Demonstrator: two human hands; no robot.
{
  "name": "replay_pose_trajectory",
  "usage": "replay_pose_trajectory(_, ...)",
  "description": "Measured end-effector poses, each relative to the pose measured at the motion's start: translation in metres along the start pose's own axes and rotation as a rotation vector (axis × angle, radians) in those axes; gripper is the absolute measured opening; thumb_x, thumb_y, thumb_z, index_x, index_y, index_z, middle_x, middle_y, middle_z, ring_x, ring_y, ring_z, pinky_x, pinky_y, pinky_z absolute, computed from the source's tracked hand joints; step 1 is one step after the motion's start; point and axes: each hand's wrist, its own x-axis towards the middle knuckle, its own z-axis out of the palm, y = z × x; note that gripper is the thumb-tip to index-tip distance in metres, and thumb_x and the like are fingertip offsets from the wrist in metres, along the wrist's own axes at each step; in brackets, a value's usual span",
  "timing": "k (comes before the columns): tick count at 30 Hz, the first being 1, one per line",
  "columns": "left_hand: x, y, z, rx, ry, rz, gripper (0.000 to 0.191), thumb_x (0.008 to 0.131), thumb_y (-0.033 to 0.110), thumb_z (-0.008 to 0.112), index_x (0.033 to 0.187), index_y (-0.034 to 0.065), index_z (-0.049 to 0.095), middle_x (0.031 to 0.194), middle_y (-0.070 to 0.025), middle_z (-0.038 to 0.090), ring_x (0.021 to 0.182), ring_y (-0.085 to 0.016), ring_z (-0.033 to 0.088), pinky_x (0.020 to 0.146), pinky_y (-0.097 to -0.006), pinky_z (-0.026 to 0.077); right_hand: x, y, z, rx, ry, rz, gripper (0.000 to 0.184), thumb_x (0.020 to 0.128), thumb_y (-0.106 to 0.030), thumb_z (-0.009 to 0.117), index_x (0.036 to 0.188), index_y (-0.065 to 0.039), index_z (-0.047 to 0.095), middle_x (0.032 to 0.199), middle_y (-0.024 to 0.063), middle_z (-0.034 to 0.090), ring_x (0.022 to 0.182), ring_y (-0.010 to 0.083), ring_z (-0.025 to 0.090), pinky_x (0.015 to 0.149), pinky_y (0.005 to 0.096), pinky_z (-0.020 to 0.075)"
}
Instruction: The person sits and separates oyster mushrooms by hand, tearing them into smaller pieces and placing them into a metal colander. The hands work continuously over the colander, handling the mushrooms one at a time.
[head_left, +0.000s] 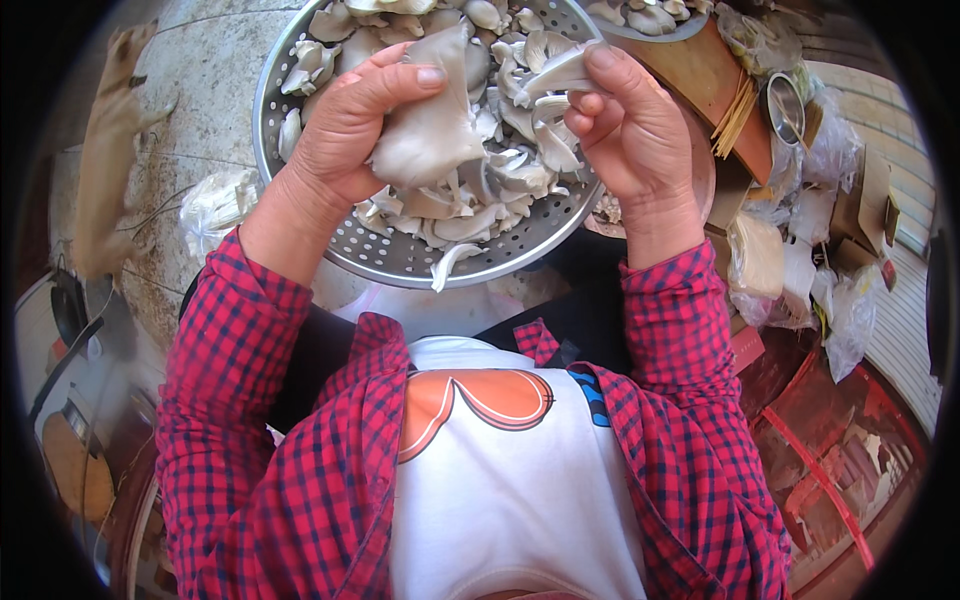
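A large grey oyster mushroom cap is gripped in my left hand, the thumb pressed over its face. My right hand pinches a narrow torn strip of oyster mushroom between thumb and fingers, apart from the cap. Both hands are above a perforated metal colander. Torn oyster mushroom pieces and whole caps fill much of it. One pale strip hangs over the colander's near rim.
A dog is on the concrete floor at left, near a plastic bag. At right stand a wooden board with thin sticks, a metal cup, and cardboard boxes among plastic bags. Another mushroom-filled bowl is at top right.
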Motion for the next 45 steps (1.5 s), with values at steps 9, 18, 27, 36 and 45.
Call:
replay_pose_trajectory(9,-0.007,-0.005,0.020,0.323,0.017,-0.077,0.037,0.073,0.009,0.085,0.103,0.0045,0.064,0.091,-0.0039,0.066,0.079,-0.011,0.064,0.069,-0.0264,0.054,-0.014,0.014,0.020,-0.377,-0.080,0.271,0.035,0.082,-0.025,0.079,0.105,-0.001,0.068,0.080,0.0002,0.065,0.056,0.0047,0.054,0.048,0.0197,0.0437)
replay_pose_trajectory(18,-0.008,-0.004,0.021,0.353,0.010,-0.093,0.033,0.071,0.006,0.085,0.097,0.0052,0.065,0.088,-0.0039,0.066,0.077,-0.012,0.064,0.069,-0.0268,0.054,-0.015,0.018,0.024,-0.480,-0.046,0.221,0.032,0.078,-0.025,0.080,0.099,-0.003,0.071,0.077,-0.0007,0.063,0.054,0.0040,0.050,0.047,0.0186,0.0383)
replay_pose_trajectory(27,-0.007,-0.002,0.017,0.248,-0.097,-0.088,0.022,0.084,0.013,0.073,0.103,0.0083,0.063,0.092,0.0010,0.064,0.086,-0.008,0.061,0.074,-0.0218,0.051,-0.018,0.019,0.026,-0.502,-0.024,0.168,0.029,0.078,-0.024,0.079,0.097,-0.004,0.070,0.073,-0.0024,0.061,0.054,0.0026,0.048,0.046,0.0179,0.0358)
replay_pose_trajectory(36,-0.007,-0.012,0.023,0.275,0.017,0.022,0.015,0.089,0.019,0.072,0.097,0.0070,0.066,0.088,0.0016,0.064,0.079,-0.006,0.060,0.069,-0.0207,0.050,-0.017,0.021,0.023,-0.557,-0.005,0.068,0.033,0.077,-0.022,0.079,0.099,0.001,0.069,0.076,-0.0007,0.064,0.062,0.0034,0.055,0.053,0.0202,0.0437)
replay_pose_trajectory(45,-0.007,-0.017,0.021,0.288,0.054,0.097,0.011,0.092,0.015,0.067,0.099,0.0083,0.063,0.091,0.0032,0.063,0.082,-0.004,0.058,0.073,-0.0199,0.048,-0.018,0.027,0.027,-0.691,0.080,-0.085,0.035,0.078,-0.019,0.078,0.103,0.005,0.068,0.085,0.0027,0.070,0.074,0.0056,0.062,0.065,0.0225,0.0512)
